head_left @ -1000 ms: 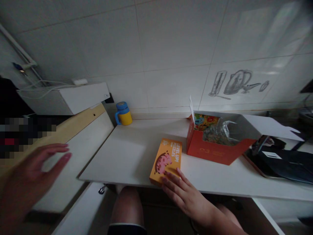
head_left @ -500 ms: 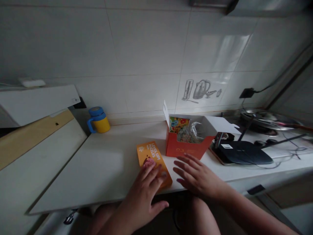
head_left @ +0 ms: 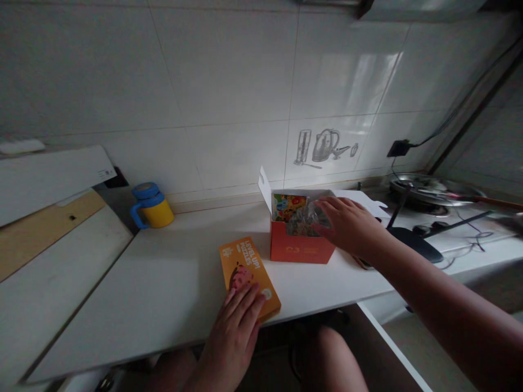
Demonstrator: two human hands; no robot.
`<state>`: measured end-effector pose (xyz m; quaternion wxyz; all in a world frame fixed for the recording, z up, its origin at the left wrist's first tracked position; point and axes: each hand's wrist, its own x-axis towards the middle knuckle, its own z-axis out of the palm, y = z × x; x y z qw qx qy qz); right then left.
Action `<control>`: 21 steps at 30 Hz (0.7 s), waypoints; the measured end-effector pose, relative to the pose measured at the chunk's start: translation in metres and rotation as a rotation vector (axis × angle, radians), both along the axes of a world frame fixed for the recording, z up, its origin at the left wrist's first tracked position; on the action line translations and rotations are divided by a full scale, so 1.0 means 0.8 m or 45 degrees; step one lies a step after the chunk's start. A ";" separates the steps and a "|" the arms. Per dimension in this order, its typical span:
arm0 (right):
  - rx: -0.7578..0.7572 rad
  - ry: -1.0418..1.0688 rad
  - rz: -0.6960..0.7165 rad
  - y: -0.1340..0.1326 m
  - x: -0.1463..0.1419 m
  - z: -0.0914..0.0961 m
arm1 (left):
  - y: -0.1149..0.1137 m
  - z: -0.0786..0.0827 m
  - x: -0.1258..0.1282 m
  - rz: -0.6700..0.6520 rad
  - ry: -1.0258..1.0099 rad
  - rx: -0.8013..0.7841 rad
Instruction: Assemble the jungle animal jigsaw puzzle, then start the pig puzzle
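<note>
An orange "LEVEL UP! PUZZLES" box (head_left: 250,260) lies flat near the counter's front edge. My left hand (head_left: 239,321) rests on its lower end, fingers stretched out. Behind it and to the right stands a red box (head_left: 302,249) with its white lid flaps up. Inside are a colourful printed card (head_left: 289,206) and a clear plastic bag (head_left: 301,224) with small pieces. My right hand (head_left: 347,220) reaches over the red box's right side, fingers extended and thumb apart, at the bag. Whether it touches the bag is unclear.
A blue and yellow mug (head_left: 159,211) stands by the wall at left, near leaning boards (head_left: 49,234). To the right are a black router (head_left: 417,245) with antennas and cables, and a metal pan (head_left: 433,189). Below the counter is an open drawer (head_left: 388,348).
My right hand has moved up from in front of the red box to over its opening. My left hand stays on the puzzle box. The drawer edge now shows below the counter.
</note>
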<state>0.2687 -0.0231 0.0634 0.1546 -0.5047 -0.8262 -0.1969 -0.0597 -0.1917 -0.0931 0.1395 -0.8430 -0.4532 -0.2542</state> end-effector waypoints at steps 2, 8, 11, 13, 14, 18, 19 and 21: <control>-0.032 -0.011 -0.020 0.002 0.000 -0.003 | -0.002 -0.002 -0.001 0.019 0.009 0.015; -0.035 0.036 -0.069 0.005 0.004 0.004 | -0.002 0.002 -0.003 0.025 0.045 0.040; -0.159 -0.002 -0.103 0.012 0.001 0.013 | -0.002 0.008 0.012 0.113 0.058 0.023; -0.278 -0.069 -0.144 0.019 -0.007 0.018 | -0.003 0.011 0.027 0.206 0.081 0.029; -0.325 -0.105 -0.170 0.023 -0.012 0.020 | -0.003 0.011 0.034 0.249 0.100 0.036; -0.421 -0.231 -0.201 0.037 -0.032 0.032 | -0.002 0.001 0.041 0.290 0.217 0.080; -0.432 -0.244 -0.186 0.040 -0.034 0.036 | -0.001 -0.002 0.038 0.275 0.248 0.094; -0.414 -0.222 -0.143 0.044 -0.033 0.047 | 0.001 -0.008 0.029 0.240 0.296 0.117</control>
